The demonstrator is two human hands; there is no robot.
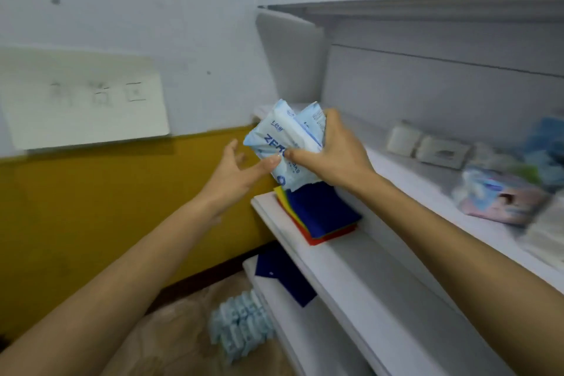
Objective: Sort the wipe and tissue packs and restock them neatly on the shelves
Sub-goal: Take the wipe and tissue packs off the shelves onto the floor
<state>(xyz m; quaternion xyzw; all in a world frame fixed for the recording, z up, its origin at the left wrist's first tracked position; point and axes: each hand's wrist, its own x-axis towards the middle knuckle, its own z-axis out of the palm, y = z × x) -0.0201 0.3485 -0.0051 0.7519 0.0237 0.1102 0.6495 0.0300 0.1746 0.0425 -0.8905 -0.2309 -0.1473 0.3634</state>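
Pale-blue wipe packs (283, 143) pinched in right hand (335, 156) grip; left hand (232, 174) spread, fingertip touching packs; coloured sheets (320, 214) on shelf (351, 256) below grip.

You are facing: middle shelf (396, 177), mixed packs (500, 195) lying on it; lower shelf (366, 278), coloured sheets (320, 214) lying stacked; floor (183, 314), pale blue packs (241, 327) sitting.

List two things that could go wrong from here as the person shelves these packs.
1. The right hand grips several fanned packs at once, while the left hand only touches them with its fingertips; one may slip out and fall.
2. The stack of coloured sheets just below juts past the edge of the shelf; a dropped pack or a lowering arm might knock it off.
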